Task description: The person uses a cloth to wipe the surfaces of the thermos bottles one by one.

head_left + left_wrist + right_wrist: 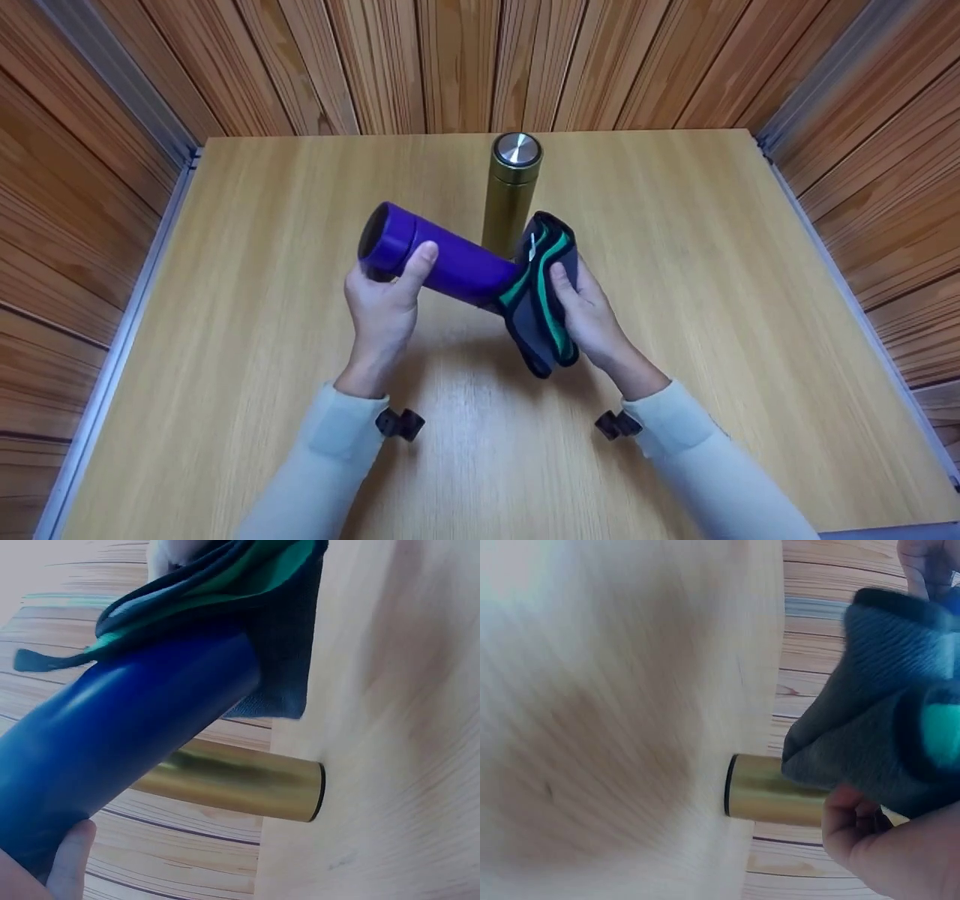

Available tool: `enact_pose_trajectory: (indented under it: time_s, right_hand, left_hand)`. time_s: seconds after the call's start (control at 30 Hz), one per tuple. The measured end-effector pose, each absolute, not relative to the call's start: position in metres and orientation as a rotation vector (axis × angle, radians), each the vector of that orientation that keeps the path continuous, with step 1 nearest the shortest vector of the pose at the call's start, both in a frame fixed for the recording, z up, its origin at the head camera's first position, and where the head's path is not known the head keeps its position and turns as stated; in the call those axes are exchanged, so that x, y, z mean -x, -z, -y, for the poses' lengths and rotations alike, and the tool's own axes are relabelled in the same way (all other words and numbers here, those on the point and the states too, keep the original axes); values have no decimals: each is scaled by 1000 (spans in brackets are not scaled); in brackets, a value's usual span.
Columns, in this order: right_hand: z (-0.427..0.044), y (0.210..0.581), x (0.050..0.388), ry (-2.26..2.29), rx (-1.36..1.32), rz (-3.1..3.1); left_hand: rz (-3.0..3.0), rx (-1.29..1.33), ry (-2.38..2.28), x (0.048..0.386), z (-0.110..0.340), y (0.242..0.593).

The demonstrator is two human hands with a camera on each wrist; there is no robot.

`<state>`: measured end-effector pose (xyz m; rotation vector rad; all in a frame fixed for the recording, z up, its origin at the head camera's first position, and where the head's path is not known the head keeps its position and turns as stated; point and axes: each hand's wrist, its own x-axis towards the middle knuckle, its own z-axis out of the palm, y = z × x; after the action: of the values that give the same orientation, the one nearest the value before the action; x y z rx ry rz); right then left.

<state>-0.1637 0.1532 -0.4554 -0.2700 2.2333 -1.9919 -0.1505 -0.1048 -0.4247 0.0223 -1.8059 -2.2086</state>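
A purple cylindrical flask is held tilted above the table, gripped near its capped end by my left hand. Its other end meets a folded grey cloth with green inner layers and dark edging, pinched by my right hand. In the left wrist view the flask looks blue and the cloth lies against its end. A gold flask with a silver-topped lid stands upright behind both. The right wrist view shows the cloth bunched over my curled fingers.
The wooden table spreads beneath both hands. Wood-plank walls rise at the back and on both sides, with metal rails along the side edges. Small dark devices are strapped at both wrists.
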Motion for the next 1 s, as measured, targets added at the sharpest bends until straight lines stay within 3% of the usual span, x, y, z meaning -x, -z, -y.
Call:
enact_pose_trajectory:
  time_s: [0.4, 1.0]
  right_hand:
    - [-149, 457, 151, 2315, 160, -1647]
    - [-140, 458, 145, 2393, -157, -1604]
  left_hand:
    - [1529, 21, 2340, 153, 103, 421]
    - [1466, 0, 2439, 152, 106, 424]
